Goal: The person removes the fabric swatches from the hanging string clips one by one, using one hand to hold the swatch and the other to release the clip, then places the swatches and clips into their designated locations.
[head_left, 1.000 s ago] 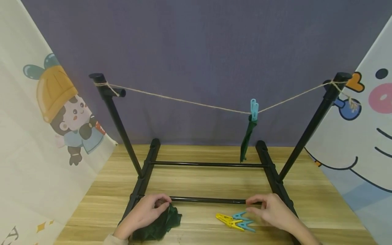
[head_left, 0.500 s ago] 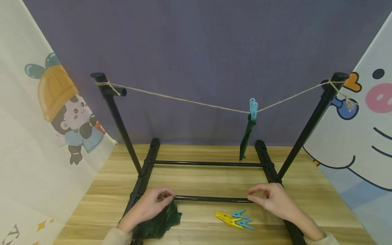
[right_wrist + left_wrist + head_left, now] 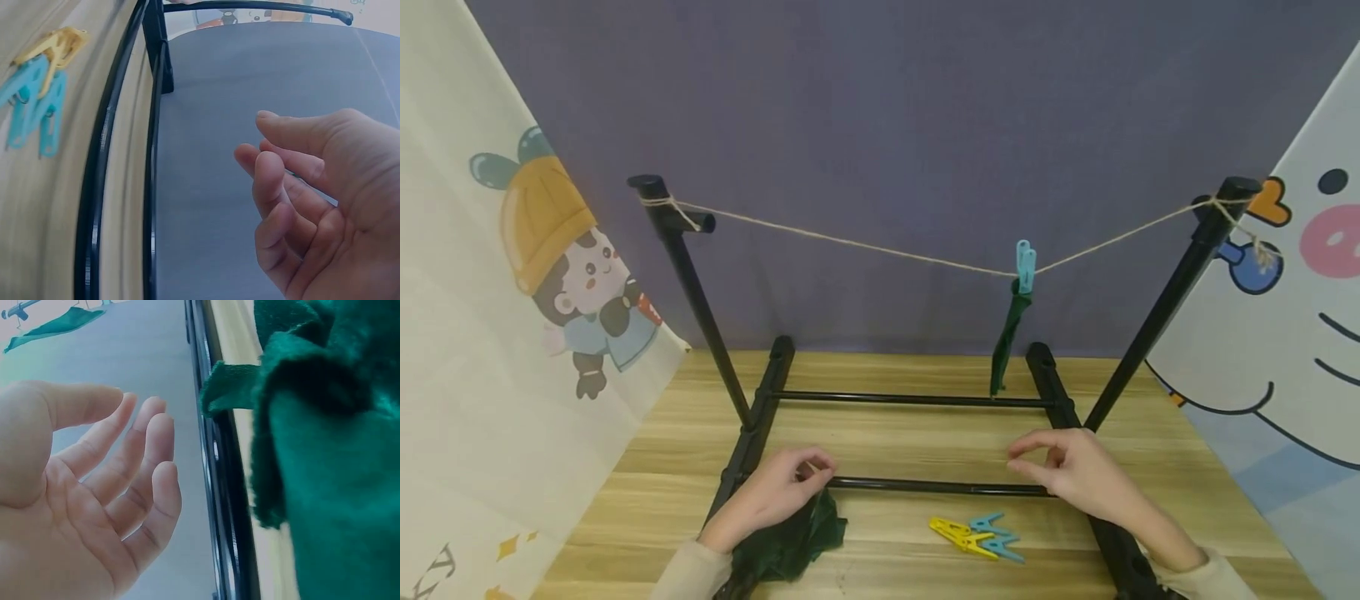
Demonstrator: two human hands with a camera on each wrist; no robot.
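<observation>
My left hand (image 3: 778, 493) hovers above a crumpled dark green cloth (image 3: 793, 542); in the left wrist view its fingers are loosely bent, with nothing in them, and the cloth (image 3: 337, 475) lies apart from them. On the other side, my right hand (image 3: 1078, 473) is raised near the rack's right side, fingers loosely curved and holding nothing. Yellow clothespins (image 3: 958, 537) and blue clothespins (image 3: 997, 537) lie together on the table, left of the right hand. A light blue clothespin (image 3: 1026, 267) pins a narrow green cloth (image 3: 1009, 337) to the string.
A black pipe rack stands on the wooden table (image 3: 895, 442), with two crossbars, the nearer crossbar (image 3: 925, 485) passing close to both hands. A sagging string (image 3: 850, 242) joins its left post (image 3: 703, 317) and right post (image 3: 1157, 325). A grey-blue backdrop (image 3: 880, 125) rises behind.
Both hands have risen slightly away from the table's near edge, the right hand more than the left. Cloths and clothespins keep their places; the whole view shifts a little.
</observation>
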